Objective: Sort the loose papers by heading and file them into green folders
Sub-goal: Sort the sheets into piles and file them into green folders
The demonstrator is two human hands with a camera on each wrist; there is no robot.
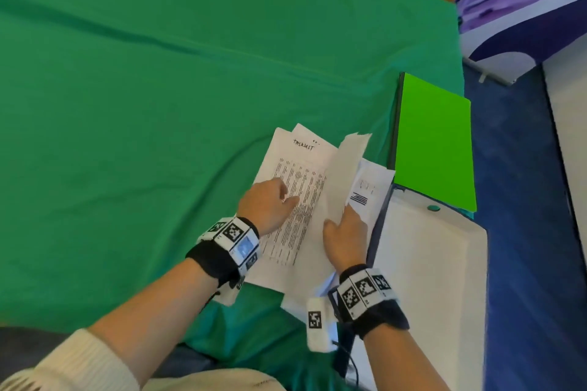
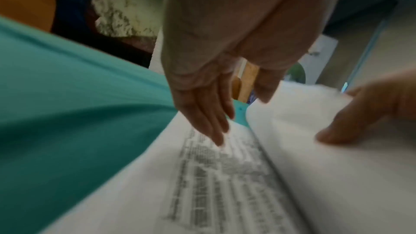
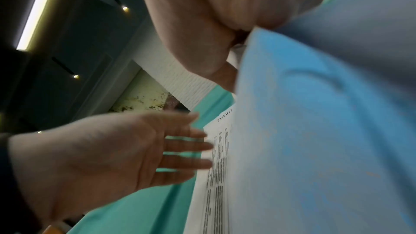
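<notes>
A pile of loose white papers (image 1: 298, 200) lies on the green cloth; its top sheet is headed "TASKLIST" over columns of print. My left hand (image 1: 270, 203) hovers over or rests lightly on that sheet with straight fingers (image 2: 211, 127). My right hand (image 1: 344, 235) pinches the lower edge of a raised sheet (image 1: 347, 168) and holds it curled upward, blank side showing (image 3: 315, 131). Under it lies another printed page (image 1: 368, 194). A bright green folder (image 1: 433, 143) lies closed just right of the pile.
The green cloth (image 1: 158, 105) covers the table to the left and back. A white folder or board (image 1: 428, 279) with a green button lies under my right wrist. Blue floor (image 1: 524, 232) runs along the table's right edge.
</notes>
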